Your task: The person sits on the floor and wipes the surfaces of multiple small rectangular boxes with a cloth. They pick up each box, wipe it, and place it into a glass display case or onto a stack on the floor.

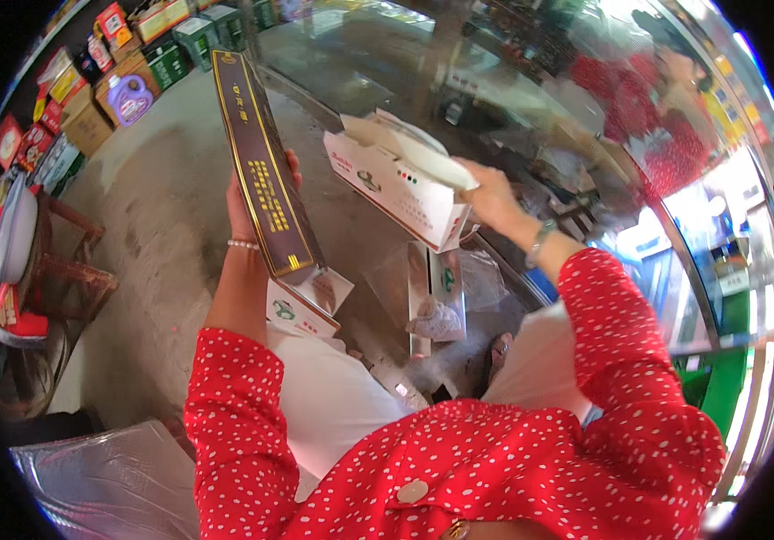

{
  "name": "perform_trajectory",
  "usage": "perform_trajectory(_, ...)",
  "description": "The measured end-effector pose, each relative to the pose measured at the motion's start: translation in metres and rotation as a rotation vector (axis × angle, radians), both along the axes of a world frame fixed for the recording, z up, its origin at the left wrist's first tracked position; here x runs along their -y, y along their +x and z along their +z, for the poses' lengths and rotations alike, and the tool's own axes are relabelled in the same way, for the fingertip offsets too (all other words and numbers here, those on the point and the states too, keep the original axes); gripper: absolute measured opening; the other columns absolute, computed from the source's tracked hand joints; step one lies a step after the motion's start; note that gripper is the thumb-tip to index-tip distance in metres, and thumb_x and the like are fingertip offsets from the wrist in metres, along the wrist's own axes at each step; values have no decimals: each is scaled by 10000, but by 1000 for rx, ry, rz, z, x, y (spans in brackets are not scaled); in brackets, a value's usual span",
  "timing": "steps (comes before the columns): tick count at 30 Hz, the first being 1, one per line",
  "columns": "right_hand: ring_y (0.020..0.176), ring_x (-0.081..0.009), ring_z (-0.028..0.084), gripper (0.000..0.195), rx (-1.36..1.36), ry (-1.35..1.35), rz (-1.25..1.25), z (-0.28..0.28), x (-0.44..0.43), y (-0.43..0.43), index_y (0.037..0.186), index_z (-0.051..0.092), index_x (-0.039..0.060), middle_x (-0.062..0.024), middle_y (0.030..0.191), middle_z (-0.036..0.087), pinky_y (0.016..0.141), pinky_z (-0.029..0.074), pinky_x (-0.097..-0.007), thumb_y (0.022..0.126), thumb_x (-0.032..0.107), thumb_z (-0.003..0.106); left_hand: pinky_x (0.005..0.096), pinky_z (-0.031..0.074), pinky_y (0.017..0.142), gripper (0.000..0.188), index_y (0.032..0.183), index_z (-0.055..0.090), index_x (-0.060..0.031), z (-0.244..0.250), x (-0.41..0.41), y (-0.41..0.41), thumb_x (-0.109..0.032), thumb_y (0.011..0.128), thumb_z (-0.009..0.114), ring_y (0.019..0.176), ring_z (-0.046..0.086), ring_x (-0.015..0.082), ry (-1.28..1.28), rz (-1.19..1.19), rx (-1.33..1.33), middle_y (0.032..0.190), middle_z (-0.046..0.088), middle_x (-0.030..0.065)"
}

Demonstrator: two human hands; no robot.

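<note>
My left hand (241,206) grips a long dark brown carton (262,169) with gold edging and gold writing, held tilted in front of me. My right hand (491,196) holds one end of a white cardboard box (397,185) with green and red print; its top flaps stand open. Below the brown carton, another white box (302,310) with a green mark rests by my left thigh. On the floor between my legs stands a further box (419,290) with clear plastic film (485,277) about it.
A glass display case (373,64) runs along the front and right, with reflections in it. Boxes and a purple detergent bottle (130,100) line the back left. A wooden stool (66,277) bearing goods stands at left. A plastic-covered surface (110,479) lies at bottom left.
</note>
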State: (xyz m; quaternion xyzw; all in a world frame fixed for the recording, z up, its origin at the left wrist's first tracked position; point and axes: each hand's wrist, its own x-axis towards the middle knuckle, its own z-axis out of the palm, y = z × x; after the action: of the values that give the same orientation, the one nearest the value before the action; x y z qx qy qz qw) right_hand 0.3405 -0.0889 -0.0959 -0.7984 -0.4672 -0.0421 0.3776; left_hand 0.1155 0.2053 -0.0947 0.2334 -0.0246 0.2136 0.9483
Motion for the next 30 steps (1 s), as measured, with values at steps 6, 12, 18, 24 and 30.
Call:
perform_trajectory(6,892,-398,624,484,-91,-162,-121,-123,-43,23,1264,550,165,-226,951,644,774,501,-445,793,53,548,335,566,772,479,1181,504,47,-10,5,-23,-338,928,376,900,642,253,158,-108,-87,1082,599,210)
perform_trajectory(12,860,-388,636,571,-171,-267,-132,-183,-78,20,1372,424,166,-241,945,647,771,495,-459,823,51,528,376,542,871,613,1302,409,53,-13,15,-47,-414,906,398,1085,581,320,34,-90,-96,1196,546,245)
perform_trajectory(18,1194,-367,467,707,-131,-457,-141,-165,-70,35,1401,297,45,-246,1360,404,951,421,-379,794,143,646,412,508,899,535,1277,451,20,0,37,-18,-364,906,427,1128,550,327,121,33,-168,1205,554,216)
perform_trajectory(24,1302,-298,368,856,-1137,178,359,-5,-45,-72,1472,195,69,-194,1439,332,1068,325,-399,808,246,706,423,472,938,536,1257,476,17,-1,54,3,-377,893,474,1067,581,316,58,21,-344,1200,571,211)
perform_trajectory(30,1273,-242,403,937,-740,152,452,44,-53,-129,1446,234,6,-165,1394,388,1036,358,-379,702,192,772,456,487,883,442,1246,488,-71,-14,66,27,-354,909,452,1011,603,271,91,29,-364,1132,608,126)
